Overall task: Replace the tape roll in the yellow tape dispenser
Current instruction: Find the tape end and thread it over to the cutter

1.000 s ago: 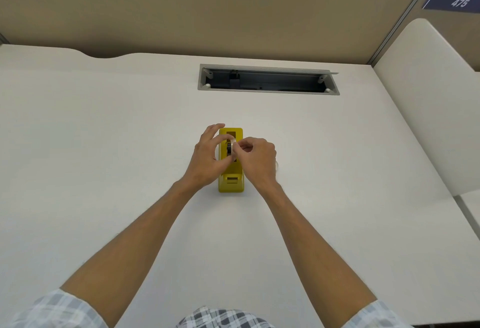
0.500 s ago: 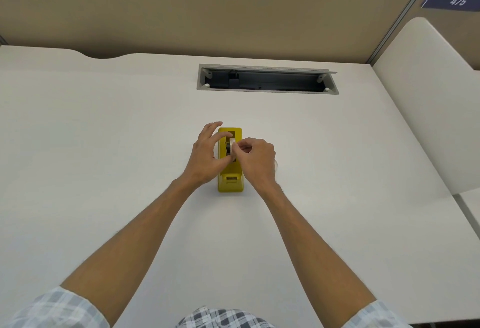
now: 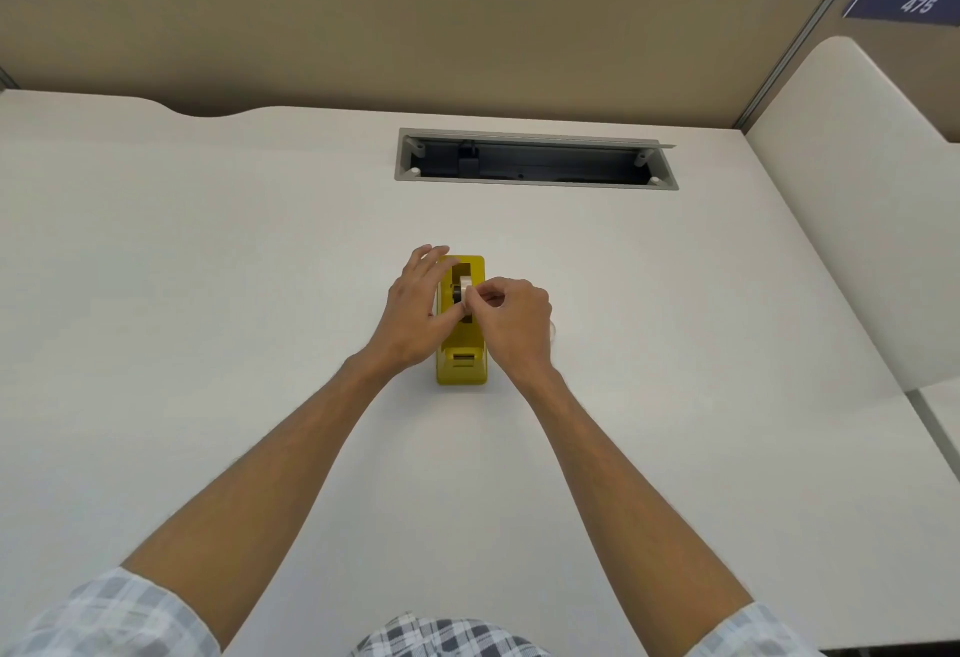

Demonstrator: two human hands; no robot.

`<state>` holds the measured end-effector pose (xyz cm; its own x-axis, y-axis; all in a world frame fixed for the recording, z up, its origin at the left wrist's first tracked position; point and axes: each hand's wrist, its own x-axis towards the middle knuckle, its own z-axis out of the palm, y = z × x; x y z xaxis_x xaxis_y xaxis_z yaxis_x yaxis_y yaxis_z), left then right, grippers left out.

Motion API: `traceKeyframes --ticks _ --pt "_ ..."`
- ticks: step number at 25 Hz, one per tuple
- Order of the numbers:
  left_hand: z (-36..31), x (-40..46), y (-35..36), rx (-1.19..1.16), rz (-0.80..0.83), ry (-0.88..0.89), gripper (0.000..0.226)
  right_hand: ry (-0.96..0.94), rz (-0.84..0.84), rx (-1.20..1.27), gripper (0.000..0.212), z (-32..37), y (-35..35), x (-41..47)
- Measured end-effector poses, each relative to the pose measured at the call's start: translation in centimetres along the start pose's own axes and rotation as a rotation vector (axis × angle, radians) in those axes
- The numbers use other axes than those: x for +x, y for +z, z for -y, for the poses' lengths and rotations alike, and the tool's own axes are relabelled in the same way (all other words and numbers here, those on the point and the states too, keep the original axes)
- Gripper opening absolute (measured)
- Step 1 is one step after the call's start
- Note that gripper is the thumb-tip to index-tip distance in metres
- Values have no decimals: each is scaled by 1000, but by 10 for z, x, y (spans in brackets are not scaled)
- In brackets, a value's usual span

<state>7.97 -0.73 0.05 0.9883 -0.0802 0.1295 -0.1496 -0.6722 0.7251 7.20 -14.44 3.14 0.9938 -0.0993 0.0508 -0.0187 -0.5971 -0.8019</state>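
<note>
Head view: a yellow tape dispenser (image 3: 462, 360) stands at the centre of the pale desk (image 3: 208, 292). The left hand (image 3: 415, 316), fingers spread loose, steadies its 9 o'clock side. The right hand (image 3: 511, 323), at 3 o'clock, pinches the tape roll (image 3: 464, 288) seated in the dispenser's slot.

Desk (image 3: 208, 292) bare left, right and near edge, yellow tape dispenser (image 3: 462, 370) mid-desk between both hands, cable slot (image 3: 535, 160) near far edge
</note>
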Motion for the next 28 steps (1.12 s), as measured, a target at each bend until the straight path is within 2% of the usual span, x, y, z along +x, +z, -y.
traceKeyframes --ticks 4,16,22,28 --pt "0 1 0 35 22 -1 41 2 -7 13 21 1 0 1" --pt "-8 -5 -6 -108 -59 39 35 8 -3 -6 26 2 -1 3" --pt "-12 -2 -6 -47 -17 10 46 2 13 -1 24 3 0 7" --pt "-11 -4 -5 -82 -7 49 33 -31 2 -3 20 3 -1 7"
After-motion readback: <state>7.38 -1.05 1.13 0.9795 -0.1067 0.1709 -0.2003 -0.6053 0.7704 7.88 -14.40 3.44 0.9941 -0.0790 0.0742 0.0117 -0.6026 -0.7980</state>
